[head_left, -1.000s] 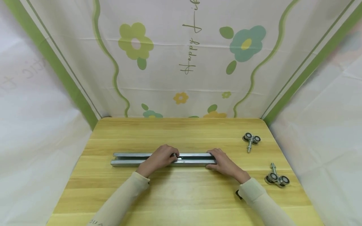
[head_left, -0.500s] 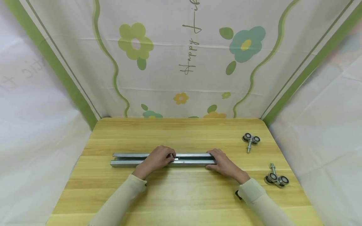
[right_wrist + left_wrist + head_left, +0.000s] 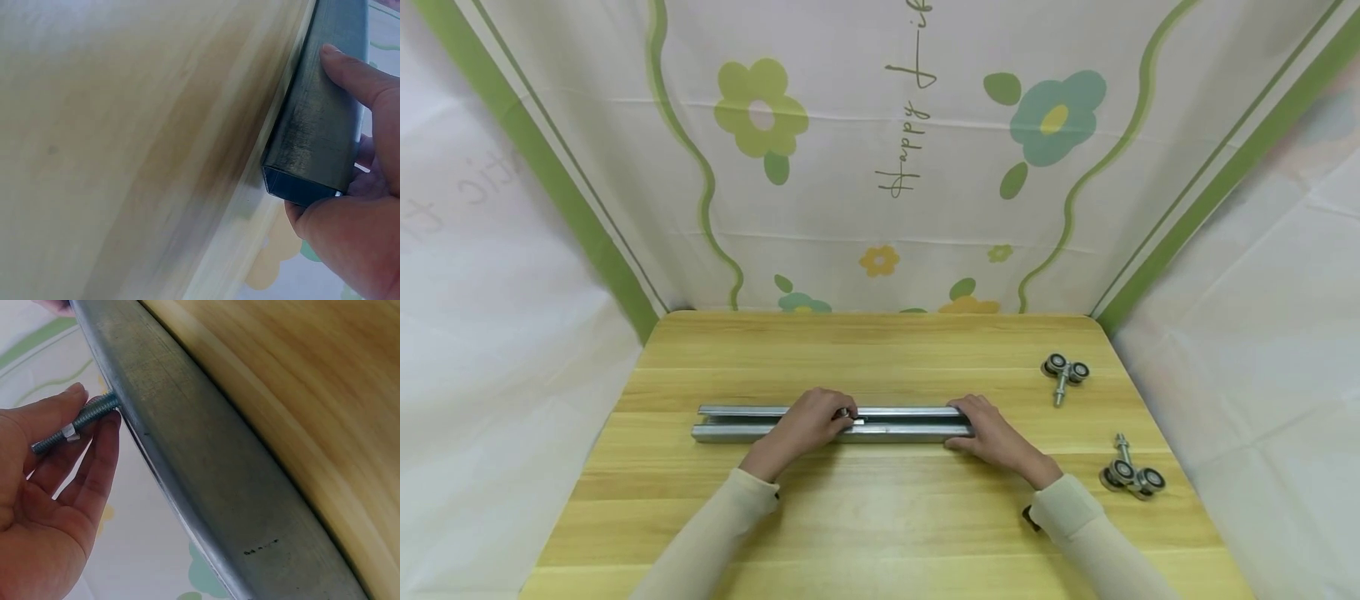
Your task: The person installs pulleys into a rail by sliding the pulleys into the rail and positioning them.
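Note:
A long galvanized steel track (image 3: 910, 431) lies across the table with its slot facing up. My left hand (image 3: 808, 421) is over its middle. In the left wrist view, the thumb and fingers pinch a threaded bolt (image 3: 94, 413) that carries a small nut (image 3: 70, 432) and juts out of the slot. Whatever the bolt joins inside the track is hidden. At the track's right end, my right hand (image 3: 1000, 437) grips the steel, with the thumb (image 3: 350, 72) laid along the near wall in the right wrist view.
Two roller trolleys with bolts lie on the wooden table (image 3: 887, 525) at the right: one roller trolley (image 3: 1062, 379) farther back, another roller trolley (image 3: 1133, 477) closer and near the right edge. A flowered cloth (image 3: 880, 167) hangs behind, with white cloth on both sides.
My left hand has slid to the left along the track with the bolt in its fingers. The right hand and the track have stayed in place.

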Demonstrator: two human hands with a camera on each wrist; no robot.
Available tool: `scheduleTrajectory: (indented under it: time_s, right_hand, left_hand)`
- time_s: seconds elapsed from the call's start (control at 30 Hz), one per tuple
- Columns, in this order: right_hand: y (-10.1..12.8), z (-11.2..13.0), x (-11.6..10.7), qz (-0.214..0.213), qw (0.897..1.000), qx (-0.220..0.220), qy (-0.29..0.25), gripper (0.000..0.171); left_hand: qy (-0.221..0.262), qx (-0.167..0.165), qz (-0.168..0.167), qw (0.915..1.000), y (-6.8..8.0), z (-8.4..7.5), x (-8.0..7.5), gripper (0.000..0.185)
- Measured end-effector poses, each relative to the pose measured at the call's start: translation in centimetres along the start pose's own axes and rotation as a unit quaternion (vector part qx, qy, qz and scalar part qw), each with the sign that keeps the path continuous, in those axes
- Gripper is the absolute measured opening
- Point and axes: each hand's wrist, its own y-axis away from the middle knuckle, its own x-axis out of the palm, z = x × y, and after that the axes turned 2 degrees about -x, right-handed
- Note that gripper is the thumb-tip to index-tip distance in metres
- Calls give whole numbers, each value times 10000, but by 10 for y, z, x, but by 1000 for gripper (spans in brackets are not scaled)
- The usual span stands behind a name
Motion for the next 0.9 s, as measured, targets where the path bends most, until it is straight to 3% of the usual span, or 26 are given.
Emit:
scheduleTrajectory:
  time_s: [0.53,0.9]
  right_hand:
    - [2,-1,1,-50,10000,-69,24,57]
    - [2,-1,1,3,10000,-12,10,59]
  left_hand:
    - [217,-477,1,9986,11,5,-6,6]
    - [196,-460,-146,9986,19,14,-7,7]
